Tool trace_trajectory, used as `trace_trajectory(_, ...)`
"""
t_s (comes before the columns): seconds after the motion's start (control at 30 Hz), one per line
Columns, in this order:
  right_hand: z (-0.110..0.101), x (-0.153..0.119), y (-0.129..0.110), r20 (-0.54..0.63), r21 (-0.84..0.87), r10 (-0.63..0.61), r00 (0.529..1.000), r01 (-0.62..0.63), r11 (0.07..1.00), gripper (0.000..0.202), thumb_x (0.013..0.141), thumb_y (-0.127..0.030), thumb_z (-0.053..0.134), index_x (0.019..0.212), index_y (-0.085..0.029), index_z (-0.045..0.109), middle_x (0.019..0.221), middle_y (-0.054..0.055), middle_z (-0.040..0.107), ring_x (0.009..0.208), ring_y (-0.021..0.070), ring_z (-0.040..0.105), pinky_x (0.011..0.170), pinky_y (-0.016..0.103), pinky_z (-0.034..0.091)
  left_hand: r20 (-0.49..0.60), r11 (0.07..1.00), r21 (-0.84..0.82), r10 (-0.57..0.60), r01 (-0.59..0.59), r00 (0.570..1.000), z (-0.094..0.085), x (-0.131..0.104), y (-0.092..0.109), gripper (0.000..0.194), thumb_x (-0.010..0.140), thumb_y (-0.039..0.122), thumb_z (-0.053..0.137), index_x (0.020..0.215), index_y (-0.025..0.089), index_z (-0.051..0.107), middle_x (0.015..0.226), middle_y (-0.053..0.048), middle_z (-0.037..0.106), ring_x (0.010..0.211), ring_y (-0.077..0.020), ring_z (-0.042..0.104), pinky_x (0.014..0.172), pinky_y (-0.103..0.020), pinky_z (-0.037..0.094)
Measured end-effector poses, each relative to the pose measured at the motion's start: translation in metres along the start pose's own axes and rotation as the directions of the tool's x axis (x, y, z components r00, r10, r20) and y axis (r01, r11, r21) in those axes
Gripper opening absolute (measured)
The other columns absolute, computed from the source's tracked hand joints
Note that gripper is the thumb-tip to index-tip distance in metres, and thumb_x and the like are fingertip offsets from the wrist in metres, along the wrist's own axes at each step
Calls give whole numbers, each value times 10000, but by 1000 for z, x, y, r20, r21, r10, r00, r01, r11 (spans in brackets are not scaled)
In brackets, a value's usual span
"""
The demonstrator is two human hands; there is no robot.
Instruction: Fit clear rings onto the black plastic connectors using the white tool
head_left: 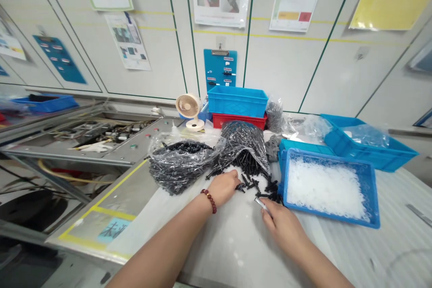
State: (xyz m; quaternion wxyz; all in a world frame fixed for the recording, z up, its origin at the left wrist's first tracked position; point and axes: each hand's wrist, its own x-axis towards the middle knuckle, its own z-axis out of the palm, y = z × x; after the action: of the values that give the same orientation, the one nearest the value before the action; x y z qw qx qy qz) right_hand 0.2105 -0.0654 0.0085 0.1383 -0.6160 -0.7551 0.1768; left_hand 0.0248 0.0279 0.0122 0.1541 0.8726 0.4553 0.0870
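My left hand (224, 187), with a beaded bracelet at the wrist, is closed in a pinch on a small black part (240, 186). Loose black plastic parts (255, 184) lie just beyond its fingertips, spilling from an open clear bag (241, 137). My right hand (279, 224) is closed around a short silvery metal tool (262, 204), whose exact kind I cannot make out. Its tip points toward the black parts. Another clear bag of black parts (182, 166) sits to the left of the pile.
A blue tray (376, 207) of small white rings stands tilted at the right. Behind are a blue crate (236, 101) on a red one (238, 121), another blue crate (388, 155) and a small fan (188, 107). A metal fixture bench (135, 155) adjoins at left.
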Motion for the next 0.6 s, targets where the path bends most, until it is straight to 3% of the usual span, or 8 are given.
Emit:
trace_trajectory(0.2, 1, 1, 1, 23, -26, 19, 1000, -18, 999, 404, 856, -243, 305, 1174, -183, 547, 1121, 83, 624, 976, 221, 597, 793, 316, 445, -95, 949, -315, -22, -10, 995, 3, -1, -5, 112, 743, 108, 503, 779, 153, 599, 866, -61, 576, 854, -194, 549, 788, -285, 434)
trace_trajectory(0.3, 0, 0, 1, 13, -28, 21, 1000, -20, 999, 405, 861, -250, 299, 1175, -185, 546, 1122, 80, 624, 976, 217, 598, 789, 311, 446, -118, 864, -504, -55, -12, 991, 6, 0, -7, 122, 818, 205, 436, 818, 152, 546, 756, -44, 580, 726, -152, 570, 624, -232, 461)
trace_trajectory(0.47, -3, -1, -2, 24, -17, 29, 999, -29, 999, 410, 860, -247, 302, 1179, -172, 549, 1132, 92, 619, 989, 223, 593, 805, 319, 443, -141, 582, -813, -150, -28, 979, 4, -1, -9, 238, 798, 386, 503, 793, 156, 442, 700, -12, 536, 582, -91, 544, 433, -144, 368)
trace_trajectory(0.53, -4, -1, -3, 25, -10, 30, 999, -30, 1000, 411, 862, -251, 303, 1180, -167, 549, 1131, 95, 619, 987, 231, 592, 806, 329, 443, -154, 619, -785, -194, -1, 969, 3, -1, -9, 291, 820, 419, 460, 711, 151, 435, 605, 7, 496, 511, -82, 493, 411, -152, 348)
trace_trajectory(0.6, -4, -1, -3, 20, 0, 21, 1000, -21, 1000, 411, 870, -260, 296, 1178, -169, 553, 1128, 94, 620, 990, 235, 591, 806, 335, 444, -171, 742, -669, -199, 34, 965, 3, 0, -8, 358, 861, 420, 377, 646, 144, 454, 552, 6, 481, 496, -92, 473, 443, -180, 378)
